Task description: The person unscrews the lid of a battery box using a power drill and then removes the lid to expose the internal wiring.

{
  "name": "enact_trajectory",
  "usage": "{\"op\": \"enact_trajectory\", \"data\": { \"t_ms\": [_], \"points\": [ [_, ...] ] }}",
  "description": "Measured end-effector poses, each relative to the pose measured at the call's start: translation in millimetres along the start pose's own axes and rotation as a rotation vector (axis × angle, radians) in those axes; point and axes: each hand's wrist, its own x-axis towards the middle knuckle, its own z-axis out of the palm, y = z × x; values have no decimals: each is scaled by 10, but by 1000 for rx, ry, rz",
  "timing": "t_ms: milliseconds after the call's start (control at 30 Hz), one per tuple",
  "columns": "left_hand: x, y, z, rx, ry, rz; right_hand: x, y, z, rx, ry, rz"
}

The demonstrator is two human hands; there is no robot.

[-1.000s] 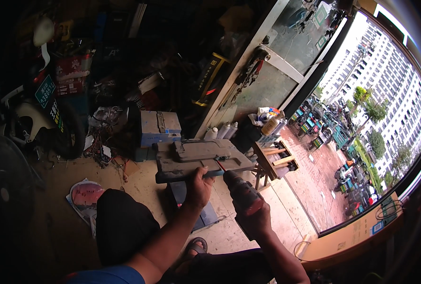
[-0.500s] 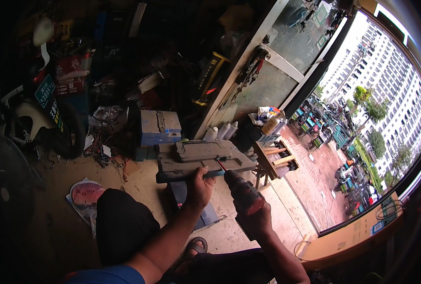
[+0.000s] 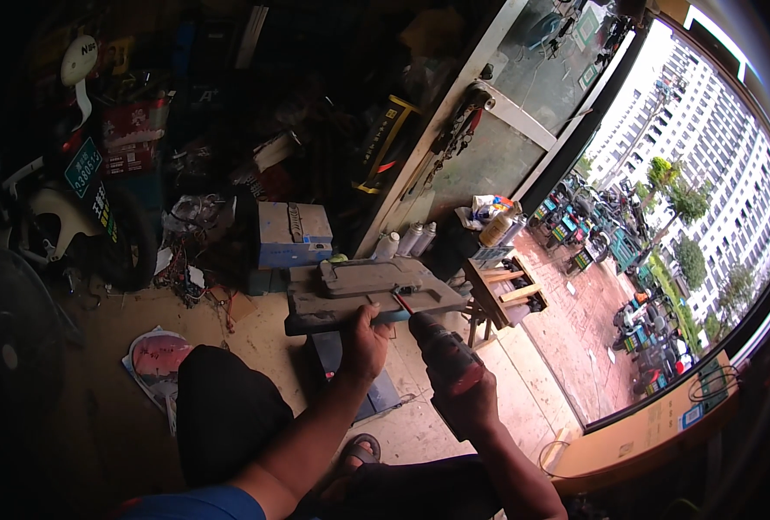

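Both hands stay put — left hand (image 3: 363, 340) still grips the flat grey metal part (image 3: 369, 293); at its 4 o'clock, right hand (image 3: 469, 403) still clasps the dark-red power drill (image 3: 441, 355).

A blue rectangular box (image 3: 291, 234) sits on the workshop floor near grey spray cans (image 3: 409, 240) by the glass door (image 3: 489, 147).

I see a pale blue box (image 3: 292, 234) behind the grey bench, a green plate-like sign (image 3: 83, 166) on the left, a red printed package (image 3: 135, 130) above it, perhaps cardboard.
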Motion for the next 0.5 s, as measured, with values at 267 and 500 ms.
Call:
{"op": "enact_trajectory", "data": {
  "t_ms": [267, 500],
  "points": [
    [-34, -103, 11, -31, 71, -61, 46, 40, 3, -27, 6, -118],
    [-31, 61, 1, -103, 19, -81, 35, -182, -103, 182, 40, 14]
  ]
}}
